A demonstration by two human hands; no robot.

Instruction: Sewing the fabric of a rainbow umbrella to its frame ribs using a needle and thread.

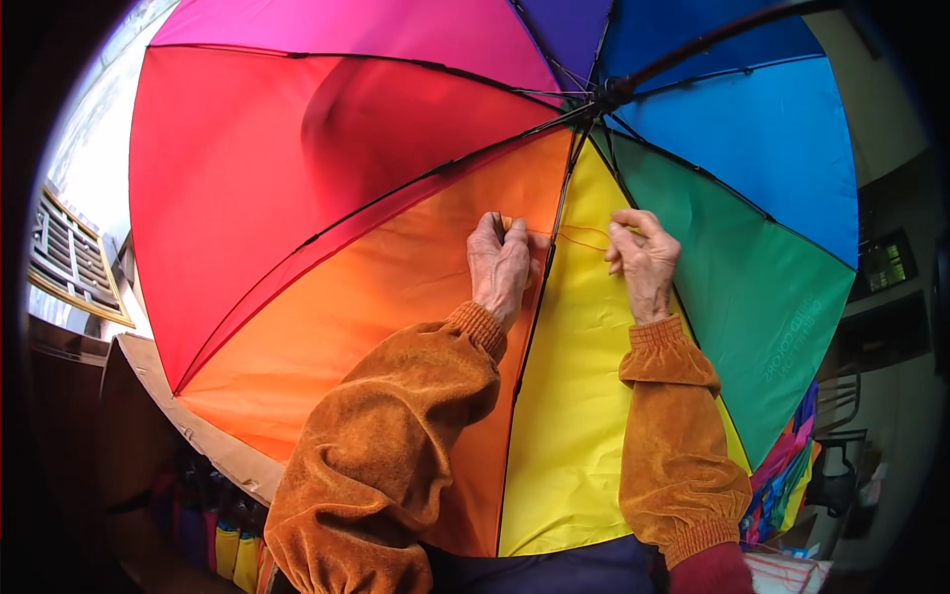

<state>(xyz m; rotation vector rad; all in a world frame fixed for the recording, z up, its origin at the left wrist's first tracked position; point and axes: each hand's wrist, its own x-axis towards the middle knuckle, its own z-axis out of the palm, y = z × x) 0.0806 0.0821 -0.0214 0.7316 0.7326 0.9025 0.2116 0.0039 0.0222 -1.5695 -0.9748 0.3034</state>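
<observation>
An open umbrella (396, 267) with rainbow-coloured panels fills most of the view, its inside facing me. Black ribs (542, 287) spread from the hub (594, 97) near the top. My left hand (500, 265) is closed in a pinch on the orange panel, just left of the rib between orange and yellow. Over the yellow panel, my right hand (645, 259) pinches an orange thread (584, 243), which runs loosely from that rib to its fingers. Whether a needle sits in the right fingertips is too small to tell.
The dark shaft (712, 42) slants from the hub to the upper right. Cardboard (208, 421) lies under the umbrella's lower left edge. Folded colourful fabric (787, 475) is at lower right, beside a dark chair (839, 465). A barred window (77, 255) stands at left.
</observation>
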